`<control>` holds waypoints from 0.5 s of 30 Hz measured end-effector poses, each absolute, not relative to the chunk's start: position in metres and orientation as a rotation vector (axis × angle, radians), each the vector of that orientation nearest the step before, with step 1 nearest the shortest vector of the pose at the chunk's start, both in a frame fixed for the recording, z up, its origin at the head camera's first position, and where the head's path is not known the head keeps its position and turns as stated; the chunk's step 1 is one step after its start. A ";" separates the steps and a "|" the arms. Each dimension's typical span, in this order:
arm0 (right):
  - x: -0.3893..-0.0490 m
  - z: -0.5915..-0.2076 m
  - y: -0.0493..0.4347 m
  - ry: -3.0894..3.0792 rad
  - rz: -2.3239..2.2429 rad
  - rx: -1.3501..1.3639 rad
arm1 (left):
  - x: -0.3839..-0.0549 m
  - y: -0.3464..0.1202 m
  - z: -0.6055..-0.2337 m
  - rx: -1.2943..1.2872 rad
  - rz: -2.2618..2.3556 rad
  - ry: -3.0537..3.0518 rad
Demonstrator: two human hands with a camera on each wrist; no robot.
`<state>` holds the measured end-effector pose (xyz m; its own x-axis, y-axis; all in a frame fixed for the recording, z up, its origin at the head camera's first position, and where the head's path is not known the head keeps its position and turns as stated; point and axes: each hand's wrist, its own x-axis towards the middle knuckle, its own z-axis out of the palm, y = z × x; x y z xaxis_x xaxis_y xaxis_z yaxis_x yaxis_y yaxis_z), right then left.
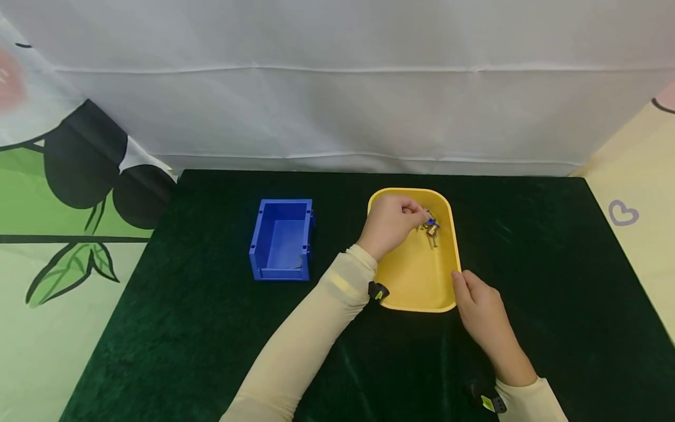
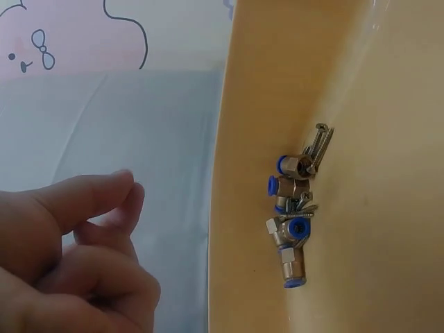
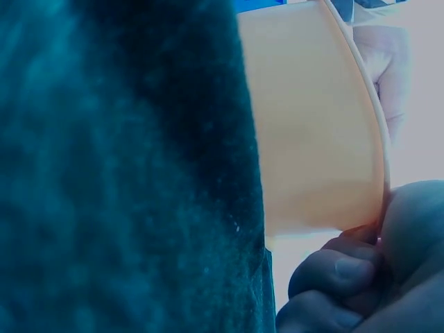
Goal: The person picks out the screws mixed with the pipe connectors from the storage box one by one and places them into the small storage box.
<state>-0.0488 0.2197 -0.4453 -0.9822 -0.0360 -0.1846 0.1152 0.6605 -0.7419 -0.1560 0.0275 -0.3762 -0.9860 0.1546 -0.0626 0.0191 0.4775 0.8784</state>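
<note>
Over the left part of a yellow tray (image 1: 416, 287) is my left hand (image 1: 392, 225). In the left wrist view, the curled thumb and index finger (image 2: 87, 198) of that hand meet at their tips, and nothing shows between them. Brass push-in fittings (image 2: 290, 186) with blue collars lie in a cluster along the tray's wall, mixed with several small screws (image 2: 321, 147). My right hand (image 1: 482, 308) grips the tray's near right rim, thumb on top; in the right wrist view its fingers (image 3: 340, 274) curl beneath the edge.
A blue open-front bin (image 1: 285, 240) stands left of the tray, with a little metal piece (image 1: 298, 264) near its front right corner. Both containers sit on a dark green cloth-covered table (image 1: 200, 334). A white sheet (image 1: 337, 111) hangs behind it.
</note>
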 end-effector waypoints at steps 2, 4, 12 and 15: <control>-0.049 -0.445 0.219 2.693 -1.225 0.060 | -0.159 0.029 -0.378 0.168 1.493 2.599; -0.049 -0.446 0.219 2.692 -1.227 0.060 | -0.162 0.031 -0.380 0.193 1.444 2.620; -0.048 -0.447 0.219 2.694 -1.240 0.057 | -0.173 0.038 -0.391 0.211 1.448 2.624; -0.048 -0.447 0.219 2.698 -1.243 0.063 | -0.177 0.041 -0.398 0.207 1.421 2.634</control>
<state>-0.0481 0.2188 -0.4475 -0.9846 -0.0325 -0.1715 0.1093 0.6516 -0.7507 -0.1767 0.0411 -0.3976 -0.9805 0.1875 -0.0588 0.0538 0.5438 0.8375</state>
